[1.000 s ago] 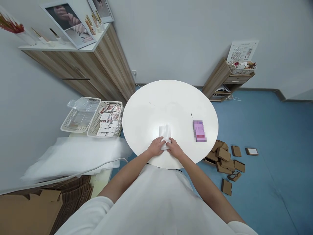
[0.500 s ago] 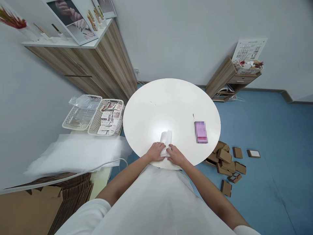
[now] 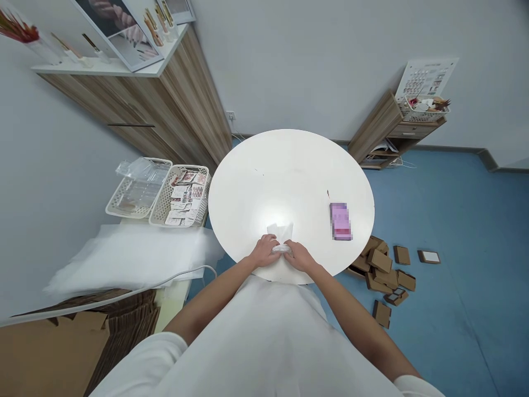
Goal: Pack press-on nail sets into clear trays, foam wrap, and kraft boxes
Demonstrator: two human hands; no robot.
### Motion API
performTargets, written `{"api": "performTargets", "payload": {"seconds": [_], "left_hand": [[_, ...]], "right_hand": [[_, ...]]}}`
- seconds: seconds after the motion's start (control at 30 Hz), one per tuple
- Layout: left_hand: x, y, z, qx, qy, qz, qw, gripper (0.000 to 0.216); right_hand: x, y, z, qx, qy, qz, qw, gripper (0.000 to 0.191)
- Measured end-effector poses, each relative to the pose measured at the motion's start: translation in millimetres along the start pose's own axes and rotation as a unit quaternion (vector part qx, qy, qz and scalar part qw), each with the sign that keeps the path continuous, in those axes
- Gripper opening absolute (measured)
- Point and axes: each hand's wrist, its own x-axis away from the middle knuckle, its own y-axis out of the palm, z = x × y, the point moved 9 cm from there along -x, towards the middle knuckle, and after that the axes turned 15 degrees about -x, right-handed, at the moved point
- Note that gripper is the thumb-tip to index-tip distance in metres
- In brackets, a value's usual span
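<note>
A small piece of thin white wrapping sheet lies near the front edge of the round white table. Its near end is folded or rolled into a thick band between my hands. My left hand grips the band's left end, fingers bent over it. On the opposite end, my right hand has its fingers closed in the same way. The far end of the sheet spreads flat beyond my fingertips. Whether anything is wrapped inside cannot be seen.
A pixelated purple item lies on the table's right side. At left are a basket of printed cards, a basket of clear plastic bags and stacked white sheets. Small cardboard boxes lie on the blue floor.
The near part of the sheet has been folded or rolled into a short crosswise band. My hands have shifted to its two ends, and the flat far end now looks wider.
</note>
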Motion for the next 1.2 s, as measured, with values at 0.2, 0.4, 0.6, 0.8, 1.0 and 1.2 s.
{"api": "performTargets", "payload": {"seconds": [0.2,0.4,0.6,0.8,1.0,1.2], "left_hand": [[-5,-4,-24,0.102,-0.095,0.023,0.990,0.040],[-2,7,-44,0.192,-0.178,0.059,0.963,0.029],[-6,16,-60,0.216,-0.263,0.063,0.938,0.032],[-2,14,-72,0.160,-0.326,0.087,0.928,0.039],[2,23,-74,0.183,-0.340,0.059,0.921,0.036],[16,34,-78,0.231,-0.330,0.068,0.913,0.042]], "right_hand": [[-21,-12,10,-0.035,0.045,0.030,0.998,0.017],[-37,-17,29,-0.049,0.073,0.061,0.994,0.029],[-40,-24,42,-0.072,0.096,0.164,0.979,0.038],[-34,-29,48,-0.091,0.114,0.253,0.956,0.038],[-17,-22,51,-0.140,0.097,0.277,0.946,0.038],[14,-10,69,-0.163,0.100,0.288,0.938,0.050]]}}
